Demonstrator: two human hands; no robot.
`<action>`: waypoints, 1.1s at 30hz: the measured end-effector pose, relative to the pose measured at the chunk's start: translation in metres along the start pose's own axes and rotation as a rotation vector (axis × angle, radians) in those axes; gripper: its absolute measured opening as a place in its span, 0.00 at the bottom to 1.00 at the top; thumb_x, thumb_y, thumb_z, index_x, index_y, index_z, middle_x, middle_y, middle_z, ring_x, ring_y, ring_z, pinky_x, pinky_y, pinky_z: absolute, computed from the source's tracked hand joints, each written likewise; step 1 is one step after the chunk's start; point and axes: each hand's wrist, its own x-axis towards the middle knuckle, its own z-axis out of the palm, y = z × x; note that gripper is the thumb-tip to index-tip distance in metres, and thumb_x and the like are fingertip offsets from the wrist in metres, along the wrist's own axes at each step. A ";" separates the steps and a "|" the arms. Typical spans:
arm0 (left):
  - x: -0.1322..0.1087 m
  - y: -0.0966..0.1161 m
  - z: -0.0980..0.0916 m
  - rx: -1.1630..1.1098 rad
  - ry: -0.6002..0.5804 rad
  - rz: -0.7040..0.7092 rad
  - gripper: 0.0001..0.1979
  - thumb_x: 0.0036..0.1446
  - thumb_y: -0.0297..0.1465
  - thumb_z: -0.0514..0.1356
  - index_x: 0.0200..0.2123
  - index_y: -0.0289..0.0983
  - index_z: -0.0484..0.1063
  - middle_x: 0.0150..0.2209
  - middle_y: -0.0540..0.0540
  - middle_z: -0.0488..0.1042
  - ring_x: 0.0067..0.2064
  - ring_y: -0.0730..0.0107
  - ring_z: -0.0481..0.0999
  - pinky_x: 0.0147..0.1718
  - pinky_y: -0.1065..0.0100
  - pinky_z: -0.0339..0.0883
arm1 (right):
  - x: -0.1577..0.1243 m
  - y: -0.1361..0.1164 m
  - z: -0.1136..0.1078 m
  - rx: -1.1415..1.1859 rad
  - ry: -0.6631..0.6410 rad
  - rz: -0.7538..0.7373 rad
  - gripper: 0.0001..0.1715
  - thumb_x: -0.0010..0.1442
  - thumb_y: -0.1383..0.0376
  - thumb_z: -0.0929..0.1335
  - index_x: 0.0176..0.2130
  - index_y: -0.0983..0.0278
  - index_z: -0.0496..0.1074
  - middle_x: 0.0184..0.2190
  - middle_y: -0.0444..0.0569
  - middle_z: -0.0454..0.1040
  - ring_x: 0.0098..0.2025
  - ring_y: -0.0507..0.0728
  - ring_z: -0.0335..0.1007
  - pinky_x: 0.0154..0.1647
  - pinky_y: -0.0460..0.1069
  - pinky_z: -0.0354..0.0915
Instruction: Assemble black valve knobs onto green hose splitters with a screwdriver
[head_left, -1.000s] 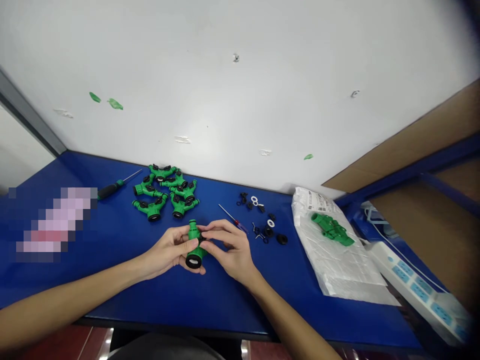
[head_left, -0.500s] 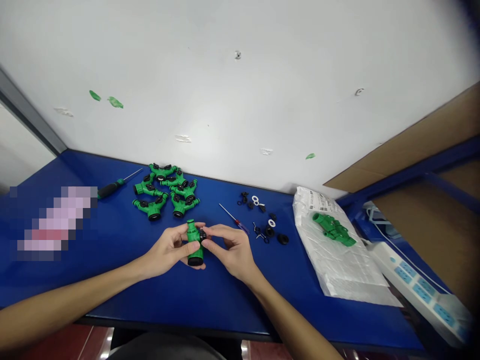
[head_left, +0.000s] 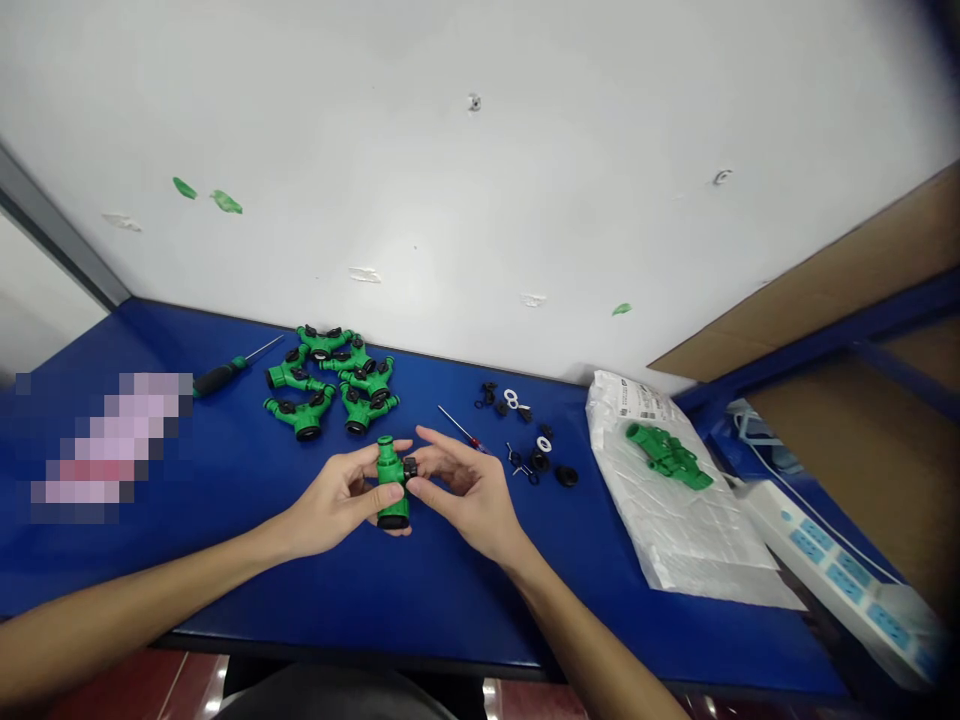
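Observation:
My left hand (head_left: pixel 349 500) is wrapped round a green hose splitter (head_left: pixel 388 465), held over the front half of the blue table with its black-ringed end toward me. On its right side sits a black valve knob (head_left: pixel 410 468). The thumb and a finger of my right hand (head_left: pixel 469 495) pinch that knob; the right index finger is stretched out above it. Several green Y-shaped hose splitters (head_left: pixel 304 412) with black knobs lie in a group beyond my left hand. A thin screwdriver with a red handle (head_left: pixel 474 440) rests just past my right hand.
Small black parts and white washers (head_left: pixel 544 444) lie scattered right of the hands. Further right, green splitter bodies (head_left: pixel 667 455) lie on a white plastic bag (head_left: pixel 697 545), beside a power strip (head_left: pixel 840 575). A green-and-black screwdriver (head_left: pixel 217 376) lies at the left. A white wall (head_left: pixel 420 180) closes the back.
My right index finger has lifted off the knob and stretched upward, while the thumb stays at it. The view has shifted very slightly; the left hand keeps its hold.

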 end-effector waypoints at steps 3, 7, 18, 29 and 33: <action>0.000 -0.002 0.000 0.007 0.036 0.020 0.31 0.56 0.37 0.65 0.61 0.35 0.63 0.34 0.45 0.79 0.35 0.58 0.82 0.35 0.58 0.79 | 0.001 -0.004 0.000 -0.030 -0.025 0.063 0.14 0.56 0.61 0.74 0.43 0.63 0.80 0.32 0.48 0.76 0.31 0.52 0.72 0.33 0.47 0.70; 0.000 -0.002 0.000 -0.030 0.012 -0.027 0.33 0.56 0.37 0.65 0.62 0.34 0.61 0.33 0.45 0.79 0.34 0.56 0.83 0.34 0.57 0.79 | 0.004 -0.009 -0.003 -0.156 -0.090 0.009 0.11 0.59 0.61 0.72 0.40 0.63 0.81 0.31 0.50 0.77 0.31 0.53 0.71 0.31 0.47 0.68; -0.001 0.001 -0.004 -0.113 -0.101 -0.074 0.31 0.59 0.35 0.64 0.63 0.36 0.61 0.30 0.45 0.80 0.32 0.55 0.84 0.33 0.58 0.80 | 0.004 -0.008 -0.011 -0.317 -0.149 -0.175 0.12 0.61 0.61 0.71 0.44 0.61 0.80 0.34 0.50 0.78 0.34 0.54 0.74 0.34 0.49 0.70; 0.000 -0.004 -0.006 -0.184 -0.201 -0.152 0.23 0.61 0.36 0.61 0.58 0.36 0.67 0.30 0.46 0.78 0.32 0.56 0.84 0.31 0.63 0.80 | 0.002 -0.004 -0.015 -0.384 -0.238 -0.349 0.16 0.64 0.68 0.67 0.51 0.59 0.76 0.38 0.52 0.74 0.41 0.56 0.75 0.40 0.50 0.73; -0.001 -0.006 -0.008 -0.251 -0.249 -0.182 0.21 0.61 0.36 0.61 0.55 0.34 0.69 0.29 0.43 0.79 0.31 0.56 0.84 0.28 0.66 0.79 | 0.001 -0.005 -0.016 -0.353 -0.264 -0.355 0.17 0.65 0.68 0.67 0.52 0.58 0.75 0.37 0.50 0.73 0.40 0.54 0.74 0.39 0.49 0.73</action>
